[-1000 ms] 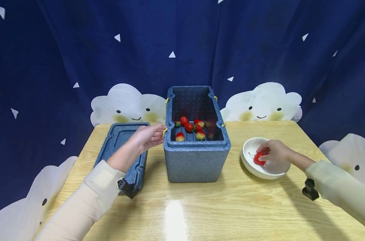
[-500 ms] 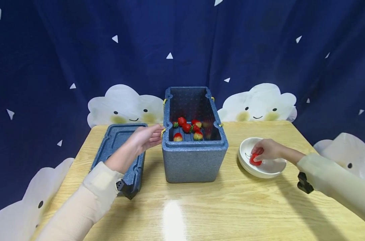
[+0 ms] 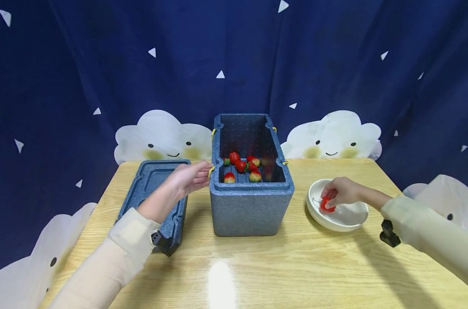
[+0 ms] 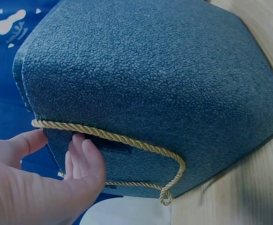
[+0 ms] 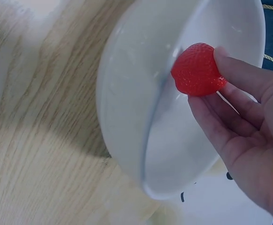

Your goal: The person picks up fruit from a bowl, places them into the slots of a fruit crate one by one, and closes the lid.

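My right hand (image 3: 343,191) pinches a red strawberry (image 5: 199,70) between thumb and fingertips. In the head view the strawberry shows over the inside of a white bowl (image 3: 351,225) at the right of the table. The right wrist view shows it close to the bowl's rim. My left hand (image 3: 189,177) rests against the left side of a speckled blue-grey foam box (image 3: 253,212), beside a yellow cord handle (image 4: 122,138). Its fingers are loosely extended, with the thumb at the box's edge. Inside the box, several strawberries (image 3: 240,166) lie on the bottom near the front.
The box's blue-grey lid (image 3: 150,180) lies on the table left of the box, partly under my left forearm. The pale wooden table (image 3: 295,270) ends at the back against a dark blue curtain (image 3: 179,51) with cloud shapes.
My right hand and the strawberry have shifted slightly left within the bowl area. The left hand stays against the box, and the strawberries inside lie as before.
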Demonstrator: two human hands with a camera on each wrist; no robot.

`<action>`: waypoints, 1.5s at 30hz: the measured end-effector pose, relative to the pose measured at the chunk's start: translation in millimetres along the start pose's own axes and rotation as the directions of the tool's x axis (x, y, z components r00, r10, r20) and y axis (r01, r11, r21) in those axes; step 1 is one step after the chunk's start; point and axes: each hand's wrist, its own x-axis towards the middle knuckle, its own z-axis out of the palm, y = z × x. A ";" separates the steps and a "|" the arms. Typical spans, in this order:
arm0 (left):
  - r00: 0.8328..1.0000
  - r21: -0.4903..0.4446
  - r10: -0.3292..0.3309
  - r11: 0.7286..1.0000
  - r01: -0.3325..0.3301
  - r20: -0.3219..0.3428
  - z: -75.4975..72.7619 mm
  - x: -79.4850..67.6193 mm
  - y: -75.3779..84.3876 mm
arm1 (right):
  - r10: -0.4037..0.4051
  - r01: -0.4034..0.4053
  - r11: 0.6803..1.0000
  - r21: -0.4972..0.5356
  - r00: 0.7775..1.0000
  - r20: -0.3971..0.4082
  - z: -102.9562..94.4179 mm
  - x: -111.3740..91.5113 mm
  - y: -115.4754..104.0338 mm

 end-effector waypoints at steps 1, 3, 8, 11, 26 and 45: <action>1.000 0.000 -0.001 1.000 0.001 0.000 0.2 -0.3 -0.1 | -0.004 0.004 1.000 -0.002 1.000 0.002 -0.8 -0.5 -0.7; 1.000 -0.003 -0.001 1.000 0.001 0.004 0.8 -0.9 -0.5 | -0.022 0.022 1.000 -0.018 1.000 -0.001 -2.9 -1.6 -2.1; 1.000 0.003 -0.007 1.000 0.007 -0.001 0.3 -1.7 -0.5 | -0.014 0.012 0.998 -0.058 1.000 -0.028 -9.6 -2.2 -5.4; 1.000 0.015 -0.005 1.000 0.005 -0.004 -0.7 -1.6 -0.3 | 0.019 -0.023 0.998 -0.063 0.998 -0.053 -13.8 -1.8 -6.3; 1.000 0.013 0.004 1.000 -0.004 0.008 -2.2 -1.2 0.9 | 0.164 -0.149 0.985 0.086 0.967 -0.196 -35.3 -6.2 -14.2; 1.000 0.006 0.000 1.000 0.000 0.001 -0.9 1.4 -0.8 | 0.149 -0.048 0.959 0.278 0.923 -0.356 -51.1 0.6 -35.4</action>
